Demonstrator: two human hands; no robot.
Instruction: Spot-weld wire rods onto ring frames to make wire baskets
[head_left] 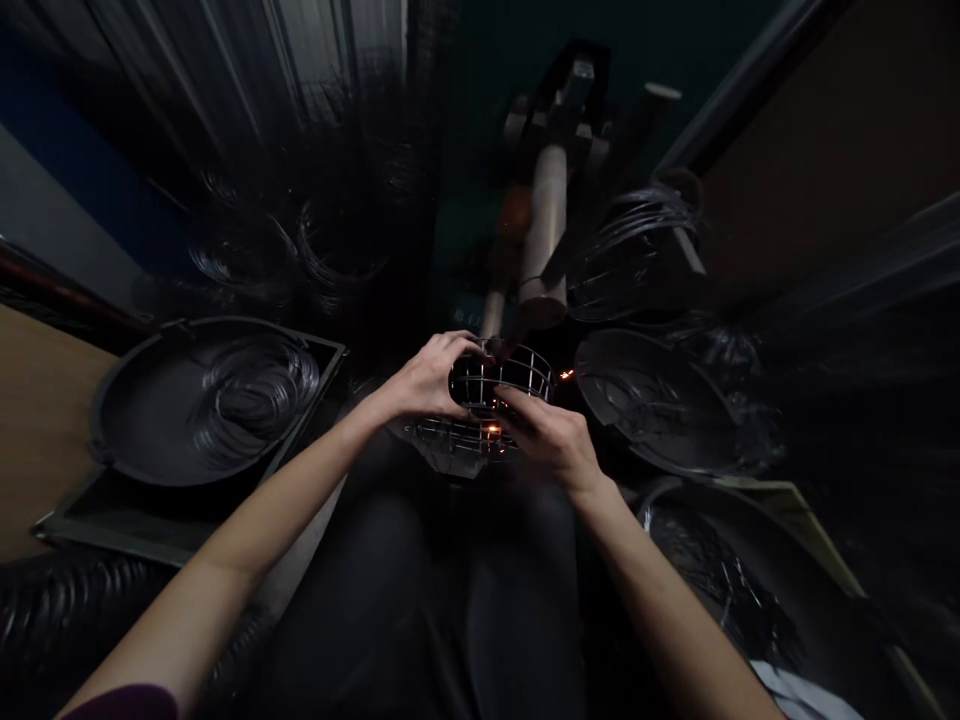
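A round wire cage (536, 372) of thin metal rings and crossbars is at the electrode end of a welding machine (553, 215). My left hand (435, 375) curls around its left side, thumb below and fingers over the top. On the near right side, my right hand (551, 430) grips the cage, with the fingers pointing inward. Orange sparks show between the hands and just right of the cage. More wire rings lie low beneath the cage, above my lap; where one piece ends and the other starts is hard to tell.
At the left, a dark round basin (150, 430) holds loose wire rings (259, 390). Another basin (652, 400) with wire pieces stands at the right, and a larger one (810, 580) nearer. Wire coils (645, 230) hang beside the machine.
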